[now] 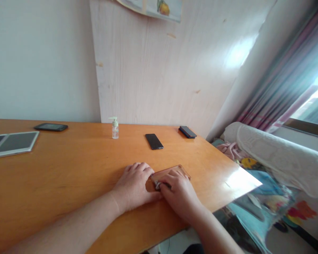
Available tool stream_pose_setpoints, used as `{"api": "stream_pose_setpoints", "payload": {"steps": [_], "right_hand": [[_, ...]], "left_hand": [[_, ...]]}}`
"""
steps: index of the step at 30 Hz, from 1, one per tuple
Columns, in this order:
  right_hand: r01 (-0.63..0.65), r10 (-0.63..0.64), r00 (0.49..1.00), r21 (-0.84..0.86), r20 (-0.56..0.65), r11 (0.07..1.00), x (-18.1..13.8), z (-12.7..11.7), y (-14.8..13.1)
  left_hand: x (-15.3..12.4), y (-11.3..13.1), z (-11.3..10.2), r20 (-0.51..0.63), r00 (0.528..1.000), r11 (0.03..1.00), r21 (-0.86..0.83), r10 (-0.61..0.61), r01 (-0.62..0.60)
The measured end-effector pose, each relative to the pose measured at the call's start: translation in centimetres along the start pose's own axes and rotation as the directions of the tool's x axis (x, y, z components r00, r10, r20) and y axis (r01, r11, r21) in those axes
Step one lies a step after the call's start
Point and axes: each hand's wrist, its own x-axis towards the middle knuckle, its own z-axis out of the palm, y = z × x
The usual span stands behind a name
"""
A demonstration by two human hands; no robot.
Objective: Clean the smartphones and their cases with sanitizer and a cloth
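Observation:
A clear, brownish-tinted phone case (184, 170) lies on the wooden table in front of me. At its left end is my left hand (136, 185), fingers bent at the far corner and thumb stretched along the near side, holding it. My right hand (178, 190) rests on top of the case with its fingers curled over the middle. By the right thumb shows a small grey-white bit (157, 184); I cannot tell what it is. The right palm and fingers hide much of the case.
Beyond the hands lie a black phone (154, 141) and a dark stack of phones or cases (187, 132). A pump bottle (115, 129) stands upright. Leftward are a dark phone (51, 127) and a white-framed tablet (17, 143). The table (76, 169) ends at right beside bedding.

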Motion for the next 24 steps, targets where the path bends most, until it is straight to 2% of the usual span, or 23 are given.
{"api": "stream_pose_setpoints", "payload": {"steps": [2,4,7,9,13,15,18,21,23,24], "right_hand": [[0.001,-0.001,1.0,0.011,0.017,1.0,0.1,-0.3,0.6],[-0.113,0.113,0.994,-0.053,-0.007,0.992,0.4,-0.9,2.3],[-0.305,0.292,0.952,-0.165,-0.096,0.938,0.6,-1.5,4.3],[-0.292,0.278,0.955,-0.163,-0.103,0.942,0.3,-1.3,3.7],[-0.065,0.065,0.998,-0.003,0.005,0.998,-0.4,-0.4,0.2],[-0.022,0.021,0.999,0.03,0.04,0.999,-0.4,-0.4,-0.1],[-0.147,0.148,0.989,-0.095,0.004,0.985,-0.1,-1.2,2.1],[-0.325,0.315,0.946,-0.209,-0.08,0.922,0.0,-2.1,4.3],[-0.337,0.325,0.941,-0.209,-0.091,0.918,-0.3,-2.0,4.0],[-0.303,0.294,0.953,-0.188,-0.076,0.934,-0.6,-1.8,3.2]], "left_hand": [[0.0,0.0,0.0,0.003,1.0,1.0,0.002,0.004,-0.004],[0.0,0.0,-0.1,0.003,1.0,1.0,0.005,0.01,-0.01],[0.0,0.1,-0.1,0.001,1.0,1.0,0.008,0.004,-0.004],[0.0,0.1,-0.1,0.005,1.0,1.0,0.005,0.004,-0.004],[0.1,0.1,-0.2,0.001,1.0,1.0,-0.005,0.003,-0.003],[0.1,0.1,-0.2,0.001,1.0,1.0,-0.008,-0.003,0.003],[0.1,0.1,-0.2,0.009,1.0,1.0,-0.005,0.001,-0.001],[0.1,0.0,-0.2,0.002,1.0,1.0,0.004,0.011,-0.011],[0.1,-0.1,-0.1,-0.004,1.0,1.0,0.009,0.017,-0.017],[0.1,-0.1,0.0,-0.006,1.0,1.0,0.011,0.02,-0.02]]}}
